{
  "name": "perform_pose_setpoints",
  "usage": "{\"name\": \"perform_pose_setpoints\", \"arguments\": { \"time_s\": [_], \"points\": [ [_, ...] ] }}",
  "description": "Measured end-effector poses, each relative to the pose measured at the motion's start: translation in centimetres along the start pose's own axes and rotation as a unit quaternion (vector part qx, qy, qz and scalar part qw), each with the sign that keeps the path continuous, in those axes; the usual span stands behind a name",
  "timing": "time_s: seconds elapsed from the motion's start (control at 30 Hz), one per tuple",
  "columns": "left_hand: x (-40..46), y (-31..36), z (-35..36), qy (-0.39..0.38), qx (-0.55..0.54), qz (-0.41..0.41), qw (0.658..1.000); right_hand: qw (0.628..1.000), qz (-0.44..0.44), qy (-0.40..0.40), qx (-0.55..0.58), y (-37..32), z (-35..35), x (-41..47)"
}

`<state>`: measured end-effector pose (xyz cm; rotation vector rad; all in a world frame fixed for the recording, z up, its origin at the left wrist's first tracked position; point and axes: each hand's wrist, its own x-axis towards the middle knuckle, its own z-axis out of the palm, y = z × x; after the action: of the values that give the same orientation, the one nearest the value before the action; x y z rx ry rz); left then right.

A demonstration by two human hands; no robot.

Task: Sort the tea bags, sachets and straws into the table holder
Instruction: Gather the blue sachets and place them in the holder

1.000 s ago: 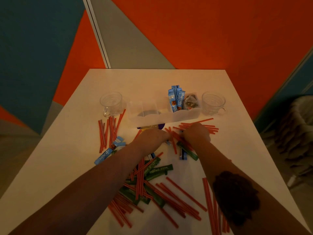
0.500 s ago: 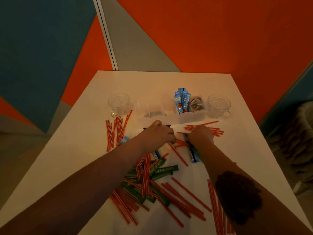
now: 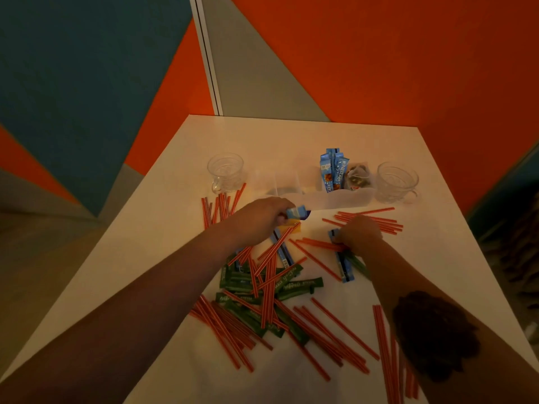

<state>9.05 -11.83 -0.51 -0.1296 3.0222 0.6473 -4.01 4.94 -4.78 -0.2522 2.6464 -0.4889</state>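
The clear table holder (image 3: 326, 199) stands mid-table, with blue sachets (image 3: 332, 173) upright in one compartment and tea bags (image 3: 357, 177) in the one to their right. My left hand (image 3: 262, 215) is shut on a blue sachet (image 3: 296, 212) just in front of the holder. My right hand (image 3: 360, 233) presses down on a blue sachet (image 3: 345, 265) and red straws (image 3: 318, 243). Green sachets (image 3: 291, 288) and many red straws (image 3: 268, 290) lie scattered below my hands.
A glass cup (image 3: 225, 172) stands left of the holder and another glass cup (image 3: 396, 182) right of it. More red straws lie in a left bunch (image 3: 220, 207), a right bunch (image 3: 370, 218) and along my right forearm (image 3: 386, 354). The white table (image 3: 291, 141) meets orange walls.
My left hand has lifted a blue sachet toward the holder. My right hand has shifted slightly right on the straws and sachet.
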Motion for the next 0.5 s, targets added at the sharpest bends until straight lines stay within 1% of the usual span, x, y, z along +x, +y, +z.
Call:
{"name": "perform_pose_setpoints", "arguments": {
  "time_s": [0.07,0.1,0.17,0.2,0.27,0.33,0.4,0.5],
  "points": [
    [-0.5,-0.9,-0.6,0.018,-0.055,-0.039,0.998,0.998,0.001,-0.023,0.058,0.1,0.0,0.3],
    [-0.7,-1.5,-0.9,0.025,-0.078,-0.063,0.995,0.997,0.0,-0.021,0.08,0.1,-0.2,0.2],
    [-1.4,-2.6,-1.2,0.034,-0.098,-0.107,0.989,0.998,-0.014,-0.009,0.059,0.2,-0.8,0.1],
    [-1.7,-3.1,-1.3,0.042,-0.093,-0.128,0.987,0.999,-0.023,0.003,0.043,0.0,-1.1,0.0],
    [-2.2,-4.3,-1.2,0.064,-0.07,-0.175,0.98,0.997,-0.041,0.032,0.061,-0.4,-1.8,-0.3],
    [-2.7,-5.4,-0.8,0.078,-0.055,-0.229,0.969,0.993,-0.056,0.03,0.101,-0.6,-2.1,-0.6],
    [-3.2,-6.1,-0.4,0.064,-0.035,-0.279,0.957,0.988,-0.069,0.041,0.133,-0.9,-2.0,-0.9],
    [-3.9,-6.7,0.2,0.01,0.015,-0.337,0.941,0.98,-0.105,0.063,0.159,-1.3,-1.9,-1.1]
  ]
}}
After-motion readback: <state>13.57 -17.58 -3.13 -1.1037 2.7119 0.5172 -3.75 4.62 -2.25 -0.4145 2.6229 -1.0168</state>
